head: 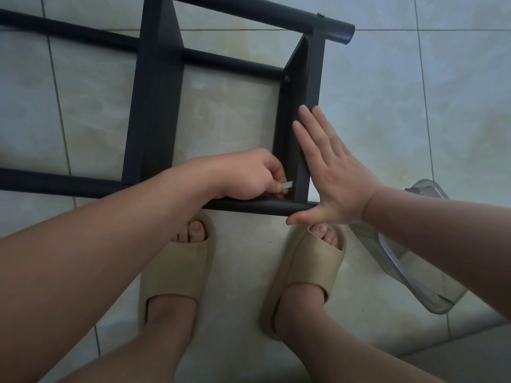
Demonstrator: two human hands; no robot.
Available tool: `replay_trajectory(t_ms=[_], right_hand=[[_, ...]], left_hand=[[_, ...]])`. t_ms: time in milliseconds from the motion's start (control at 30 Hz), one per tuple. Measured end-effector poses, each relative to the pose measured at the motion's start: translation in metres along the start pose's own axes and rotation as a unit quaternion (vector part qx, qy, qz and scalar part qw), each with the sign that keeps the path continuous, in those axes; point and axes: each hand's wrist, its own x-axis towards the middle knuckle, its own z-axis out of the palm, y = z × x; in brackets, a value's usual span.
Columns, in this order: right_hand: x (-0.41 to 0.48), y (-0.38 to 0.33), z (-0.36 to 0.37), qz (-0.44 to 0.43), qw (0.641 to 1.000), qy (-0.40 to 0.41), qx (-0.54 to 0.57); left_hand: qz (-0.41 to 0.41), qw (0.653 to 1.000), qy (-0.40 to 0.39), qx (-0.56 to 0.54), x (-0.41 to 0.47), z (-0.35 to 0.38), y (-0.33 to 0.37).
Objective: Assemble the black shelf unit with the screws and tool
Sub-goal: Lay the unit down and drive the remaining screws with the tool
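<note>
At black shelf unit [154, 106] corner, left grip [249, 175] pinches small metal tool [287, 185]; right grip [331, 172] flat, open, bracing its side — best to seat tool square, turn slowly.

One shelf unit [154, 87], one metal tool [286, 185], two hands [249, 175] [331, 175], two slippers [177, 261] [312, 266], one clear container [409, 275].

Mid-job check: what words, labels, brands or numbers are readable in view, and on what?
No readable text anywhere in view.
Black shelf frame: plain, no label or number.
Metal tool pinched in the left hand: no marking shows.
Beige slippers: no logo shows.
Clear plastic container: no print shows.
</note>
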Motion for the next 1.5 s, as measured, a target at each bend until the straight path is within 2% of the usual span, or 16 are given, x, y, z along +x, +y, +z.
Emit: replay_trajectory(t_ms=[233, 400, 567, 633, 700, 767, 867, 1100, 1500], right_hand=[[0.000, 0.000, 0.000, 0.001, 1.000, -0.001, -0.001], [0.000, 0.000, 0.000, 0.001, 1.000, -0.002, -0.002], [0.000, 0.001, 0.001, 0.000, 1.000, 0.002, -0.003], [0.000, 0.001, 0.001, -0.001, 1.000, 0.002, -0.001], [0.000, 0.001, 0.001, -0.002, 1.000, 0.003, -0.002], [0.000, 0.001, 0.001, -0.003, 1.000, 0.004, -0.002], [0.000, 0.001, 0.001, -0.004, 1.000, 0.005, -0.002], [0.000, 0.001, 0.000, -0.005, 1.000, 0.007, -0.002], [0.000, 0.001, 0.001, -0.002, 1.000, 0.004, 0.003]], left_hand=[[-0.008, 0.999, -0.035, 0.036, -0.001, -0.005, 0.001], [0.016, 0.999, 0.005, 0.035, -0.003, -0.017, 0.001], [0.066, 0.987, 0.056, 0.133, -0.003, -0.016, 0.005], [0.073, 0.990, 0.072, 0.094, -0.001, -0.012, 0.007], [0.042, 0.996, 0.072, -0.033, 0.001, -0.006, 0.007], [-0.012, 0.987, 0.058, -0.148, 0.002, -0.002, 0.006], [-0.038, 0.973, 0.046, -0.224, 0.003, 0.000, 0.002], [-0.022, 0.962, 0.101, -0.254, 0.006, 0.002, 0.003], [-0.011, 0.962, 0.108, -0.252, 0.006, 0.002, 0.005]])
